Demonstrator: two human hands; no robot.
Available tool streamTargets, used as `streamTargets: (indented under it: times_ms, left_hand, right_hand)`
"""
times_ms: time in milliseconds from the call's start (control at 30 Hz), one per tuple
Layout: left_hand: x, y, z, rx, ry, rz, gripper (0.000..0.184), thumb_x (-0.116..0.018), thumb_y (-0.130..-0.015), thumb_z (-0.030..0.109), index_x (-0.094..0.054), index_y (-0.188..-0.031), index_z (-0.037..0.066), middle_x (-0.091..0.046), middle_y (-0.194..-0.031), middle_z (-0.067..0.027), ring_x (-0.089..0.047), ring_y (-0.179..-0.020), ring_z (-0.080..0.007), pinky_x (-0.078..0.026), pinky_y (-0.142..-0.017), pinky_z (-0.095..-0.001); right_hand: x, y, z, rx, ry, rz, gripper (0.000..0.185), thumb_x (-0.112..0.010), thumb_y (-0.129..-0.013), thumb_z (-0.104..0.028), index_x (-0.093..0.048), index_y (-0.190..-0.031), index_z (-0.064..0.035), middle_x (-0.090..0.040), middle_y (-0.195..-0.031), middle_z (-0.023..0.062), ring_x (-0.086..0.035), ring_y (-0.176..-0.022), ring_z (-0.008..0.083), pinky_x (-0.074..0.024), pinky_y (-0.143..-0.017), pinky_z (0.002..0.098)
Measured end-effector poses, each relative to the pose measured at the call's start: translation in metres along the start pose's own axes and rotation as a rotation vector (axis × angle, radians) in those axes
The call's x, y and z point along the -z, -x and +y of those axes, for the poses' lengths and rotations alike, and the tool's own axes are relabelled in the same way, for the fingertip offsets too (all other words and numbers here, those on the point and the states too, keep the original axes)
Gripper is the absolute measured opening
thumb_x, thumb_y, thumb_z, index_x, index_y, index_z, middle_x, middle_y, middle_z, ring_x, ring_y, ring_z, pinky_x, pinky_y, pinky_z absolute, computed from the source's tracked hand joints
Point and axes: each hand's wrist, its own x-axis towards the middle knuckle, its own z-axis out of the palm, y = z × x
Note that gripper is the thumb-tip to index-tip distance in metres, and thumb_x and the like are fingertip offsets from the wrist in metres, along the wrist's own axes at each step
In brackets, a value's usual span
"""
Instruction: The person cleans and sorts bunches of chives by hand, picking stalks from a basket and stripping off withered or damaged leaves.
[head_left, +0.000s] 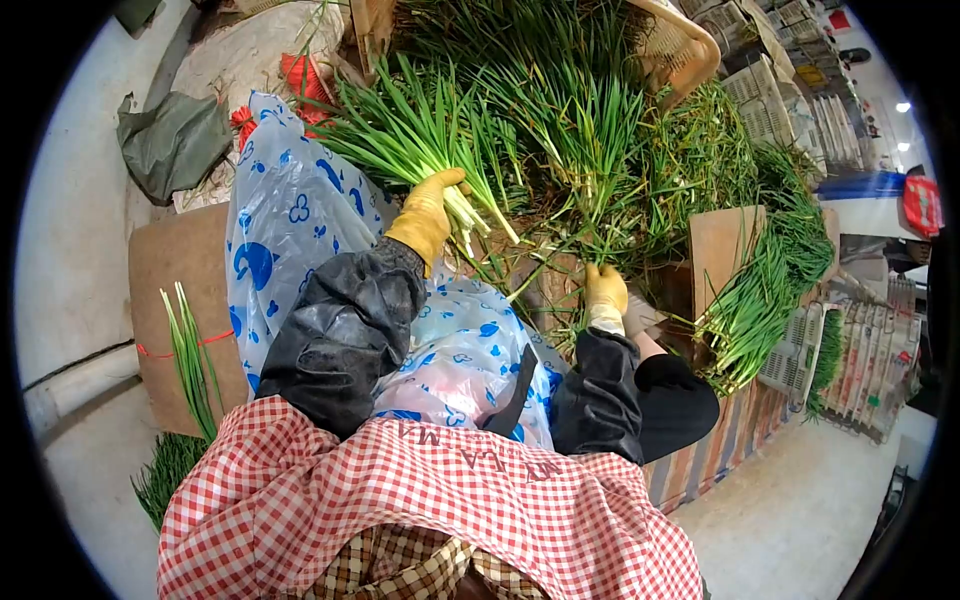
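Observation:
My left hand (424, 218), in a yellow glove, is closed around a bunch of garlic chives (420, 135). Their green leaves fan up and to the left, and the pale stem ends point down and right. Lower and to the right, my right hand (605, 292), also gloved in yellow, has its fingers curled at the near edge of the heap. Whatever is between those fingers, if anything, is too small to make out. Beyond both hands lies a large heap of chives (590, 130), with loose stalks and yellowed bits along its near side.
A tan basket (690, 45) lies tipped behind the heap. Trimmed-looking chives (755, 320) rest on a board at right, beside stacked crates (800, 345). Blue-patterned plastic (285, 215) covers my lap and left side. A few stalks (190, 350) stand by a brown board (165, 270).

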Motion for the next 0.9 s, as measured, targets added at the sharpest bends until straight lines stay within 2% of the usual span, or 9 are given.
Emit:
streamTargets:
  times_ms: [100, 167, 233, 333, 500, 600, 667, 733, 900]
  left_hand:
    - [0.003, -0.007, -0.001, 0.023, -0.004, -0.098, 0.015, -0.065, -0.08, 0.013, -0.058, -0.091, 0.005, -0.059, -0.072, -0.007, -0.058, -0.059, -0.0236, -0.052, -0.051, -0.0465]
    - [0.001, 0.003, -0.002, 0.033, -0.059, -0.174, 0.013, -0.065, -0.08, 0.014, -0.059, -0.088, 0.005, -0.06, -0.07, -0.0051, -0.058, -0.057, -0.0214, -0.052, -0.05, -0.0421]
    - [0.0, 0.007, -0.004, 0.057, -0.083, -0.201, 0.012, -0.065, -0.08, 0.013, -0.059, -0.087, 0.006, -0.06, -0.069, -0.0048, -0.059, -0.057, -0.0207, -0.053, -0.05, -0.0395]
    - [0.0, 0.01, -0.007, 0.031, -0.083, -0.35, 0.007, -0.063, -0.081, 0.011, -0.061, -0.085, 0.005, -0.061, -0.069, -0.0039, -0.058, -0.058, -0.0163, -0.052, -0.055, -0.0282]
    - [-0.001, 0.008, -0.003, -0.029, -0.139, -0.393, 0.009, -0.062, -0.081, 0.01, -0.063, -0.088, 0.004, -0.061, -0.07, -0.005, -0.059, -0.062, -0.0156, -0.052, -0.059, -0.0276]
    - [-0.006, 0.023, -0.005, 0.01, -0.107, -0.252, 0.014, -0.062, -0.082, 0.012, -0.063, -0.092, 0.002, -0.062, -0.072, -0.0056, -0.059, -0.063, -0.0161, -0.052, -0.061, -0.0281]
    - [0.004, 0.007, -0.015, 0.025, -0.095, -0.148, 0.02, -0.063, -0.082, 0.016, -0.062, -0.095, 0.0, -0.063, -0.076, -0.0073, -0.06, -0.063, -0.0179, -0.053, -0.062, -0.0293]
    - [0.009, 0.005, -0.015, 0.093, -0.103, -0.244, 0.023, -0.064, -0.083, 0.018, -0.061, -0.097, 0.0, -0.063, -0.081, -0.0096, -0.061, -0.066, -0.0207, -0.054, -0.061, -0.0326]
    - [0.021, -0.018, -0.042, 0.287, -0.013, -0.308, 0.025, -0.06, -0.086, 0.016, -0.056, -0.102, -0.003, -0.062, -0.09, -0.0144, -0.064, -0.073, -0.0271, -0.056, -0.065, -0.0423]
  right_hand:
    - [-0.019, -0.012, 0.011, 0.056, -0.091, -0.182, 0.057, -0.044, -0.084, -0.055, -0.065, -0.093, -0.0028, -0.066, -0.089, 0.0177, -0.064, -0.082, 0.0281, -0.0467, -0.073, 0.0423]
    - [-0.024, 0.003, -0.033, -0.203, -0.886, -0.688, 0.068, -0.038, -0.087, -0.061, -0.063, -0.095, 0.0011, -0.066, -0.092, 0.017, -0.063, -0.086, 0.0325, -0.0473, -0.08, 0.0413]
    - [0.009, 0.037, -0.09, -0.065, -1.386, -1.212, 0.059, -0.045, -0.087, -0.059, -0.059, -0.093, -0.0016, -0.063, -0.075, 0.0077, -0.061, -0.067, 0.0222, -0.0436, -0.054, 0.0297]
    - [0.032, 0.07, -0.134, 0.124, -1.637, -1.287, 0.043, -0.049, -0.091, -0.045, -0.059, -0.093, -0.0033, -0.052, -0.063, -0.0026, -0.04, -0.045, 0.0066, -0.0298, -0.043, 0.0199]
    - [0.044, 0.08, -0.154, -0.076, -1.78, -1.173, 0.026, -0.053, -0.092, -0.028, -0.058, -0.089, -0.0029, -0.038, -0.054, -0.0075, -0.032, -0.041, 0.0026, -0.0247, -0.04, 0.0173]
    - [0.032, 0.075, -0.152, 0.047, -1.696, -1.101, 0.028, -0.053, -0.091, -0.03, -0.059, -0.086, -0.0031, -0.038, -0.055, -0.0073, -0.031, -0.041, 0.0031, -0.0241, -0.04, 0.0182]
    - [0.026, 0.071, -0.15, 0.051, -1.582, -0.892, 0.022, -0.056, -0.089, -0.023, -0.057, -0.082, -0.0024, -0.046, -0.058, -0.0045, -0.035, -0.043, 0.0054, -0.0274, -0.04, 0.02]
    - [0.011, 0.064, -0.153, 0.227, -1.054, -0.325, 0.021, -0.058, -0.086, -0.022, -0.058, -0.08, -0.0023, -0.052, -0.06, -0.0004, -0.046, -0.047, 0.011, -0.0371, -0.044, 0.0247]
    - [0.002, 0.072, -0.153, 0.444, -0.751, -0.095, 0.014, -0.059, -0.086, -0.015, -0.055, -0.077, -0.0044, -0.05, -0.059, -0.0017, -0.042, -0.051, 0.0058, -0.0337, -0.045, 0.022]
